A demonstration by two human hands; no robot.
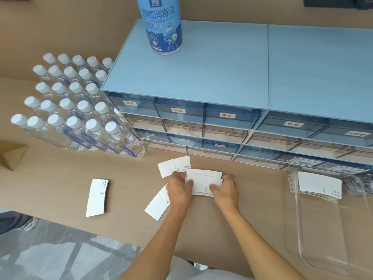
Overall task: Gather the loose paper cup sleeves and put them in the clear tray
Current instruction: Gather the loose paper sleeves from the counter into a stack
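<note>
Flat white paper cup sleeves lie on the tan table. My left hand (179,189) and my right hand (225,187) together grip a small stack of sleeves (202,179) from either side. One loose sleeve (173,166) rests just beyond my left hand. Another sleeve (158,205) pokes out from under my left wrist. A third sleeve pile (97,197) lies apart at the left. The clear tray (298,229) stands at the right, and a stack of sleeves (319,185) sits at its far end.
Blue drawer cabinets (201,81) line the back, with a disinfectant bottle (161,25) on top. Several capped water bottles (76,106) crowd the left. A cardboard piece (12,154) sits at the left edge. The table's near edge runs diagonally below my forearms.
</note>
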